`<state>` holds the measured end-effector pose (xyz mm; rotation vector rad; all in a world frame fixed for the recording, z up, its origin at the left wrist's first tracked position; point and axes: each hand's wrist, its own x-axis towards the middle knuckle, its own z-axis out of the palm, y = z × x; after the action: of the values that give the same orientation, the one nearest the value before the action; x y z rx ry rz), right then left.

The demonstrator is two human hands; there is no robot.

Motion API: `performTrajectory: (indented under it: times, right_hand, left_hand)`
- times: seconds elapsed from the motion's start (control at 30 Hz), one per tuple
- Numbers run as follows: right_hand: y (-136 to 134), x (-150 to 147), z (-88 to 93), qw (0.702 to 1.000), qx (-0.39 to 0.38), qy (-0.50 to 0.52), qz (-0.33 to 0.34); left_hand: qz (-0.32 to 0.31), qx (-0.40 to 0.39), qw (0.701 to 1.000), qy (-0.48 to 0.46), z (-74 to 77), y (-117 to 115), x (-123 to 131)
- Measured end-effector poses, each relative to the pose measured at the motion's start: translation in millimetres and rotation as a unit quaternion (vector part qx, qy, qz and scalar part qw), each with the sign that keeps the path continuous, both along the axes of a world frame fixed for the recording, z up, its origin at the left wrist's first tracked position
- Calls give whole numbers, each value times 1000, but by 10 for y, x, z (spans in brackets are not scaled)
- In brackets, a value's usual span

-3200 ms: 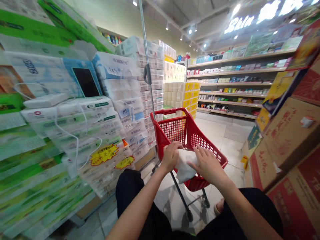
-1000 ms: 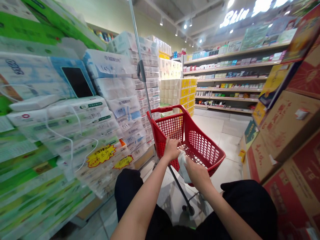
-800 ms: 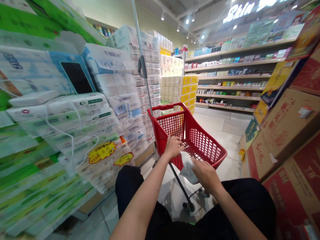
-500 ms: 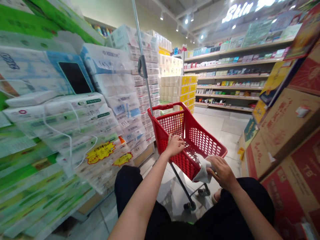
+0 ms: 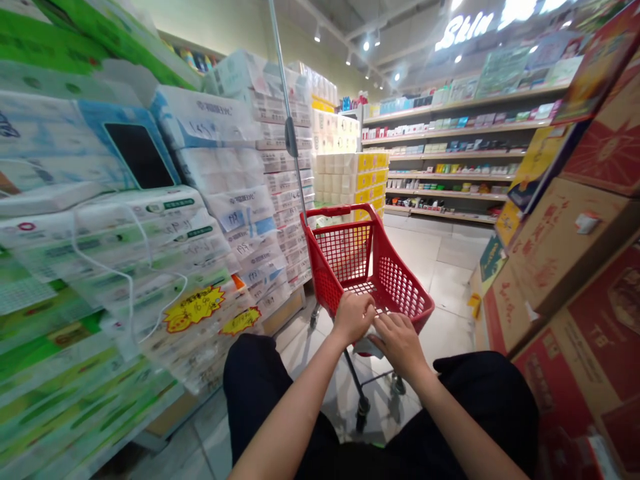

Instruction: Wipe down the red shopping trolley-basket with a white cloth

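Between my knees stands a red plastic shopping cart (image 5: 403,281) with perforated walls and a metal pole rising at its far left. My left hand (image 5: 353,320) is closed over the basket's near rim, fingers curled inward. Just beside it, nearly touching, my right hand (image 5: 401,341) presses a white cloth (image 5: 369,347) against the near end of the basket. Most of the cloth is hidden beneath the fingers. Through the basket's grid I see the pale floor.
Stacks of wrapped tissue packs (image 5: 250,220) line the left, with a phone-like black screen (image 5: 139,157) and a white cable (image 5: 131,293). Cardboard boxes (image 5: 563,247) are piled on the right. Stocked shelves (image 5: 450,157) stand at the back, beyond a tiled floor.
My right hand has moved left along the near rim with the cloth, coming up beside my left hand. The cart has turned slightly, and my left hand has shifted lower on the rim.
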<state>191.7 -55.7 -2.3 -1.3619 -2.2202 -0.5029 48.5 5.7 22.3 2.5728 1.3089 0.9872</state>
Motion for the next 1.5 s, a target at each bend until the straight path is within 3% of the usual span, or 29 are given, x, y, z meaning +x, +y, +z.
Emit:
performTrajectory:
  times: [0.07, 0.17, 0.27, 0.33, 0.4, 0.47, 0.57, 0.67, 0.8, 1.0, 1.1, 1.17, 1.3, 1.5]
  right_hand:
    - [23, 56, -16, 999, 6, -13, 38]
    - [112, 402, -25, 995, 14, -36, 87]
    - [218, 811, -11, 994, 26, -36, 100]
    - [244, 894, 10, 996, 20, -27, 82]
    - [216, 745, 30, 999, 13, -4, 36]
    - [150, 410, 38, 1000, 5, 16, -11]
    - [53, -172, 5, 1000, -9, 0, -7]
    - [26, -503, -60, 1000, 7, 10, -22]
    - [80, -347, -100, 999, 1, -20, 41]
    - [234, 608, -46, 998, 30, -31, 55]
    - [290, 886, -39, 997, 16, -44, 65]
    - [285, 861, -62, 999, 13, -21, 38]
    - [173, 507, -123, 999, 28, 38, -24]
    - [-53, 55, -4, 999, -16, 11, 34]
  left_hand:
    - [-10, 1, 1000, 2, 31, 30, -149]
    - [-28, 1, 1000, -2, 56, 77, -340]
    - [-46, -2, 999, -5, 53, 124, -465]
    - [-47, 0, 999, 0, 44, 154, -495]
    - [-37, 4, 999, 5, 33, 176, -477]
    - [-22, 8, 1000, 6, 25, 188, -428]
    - [-9, 10, 1000, 3, 22, 194, -352]
    - [-10, 5, 1000, -9, 29, 197, -327]
    - [-25, 0, 1000, 5, 44, 204, -361]
    - [-39, -15, 999, 26, 52, 247, -435]
    - [-54, -14, 998, 32, 38, 302, -453]
    - [-55, -11, 998, 33, 29, 337, -458]
    - [-31, -12, 998, 44, 39, 383, -519]
    - [39, -9, 996, 85, 110, 479, -856]
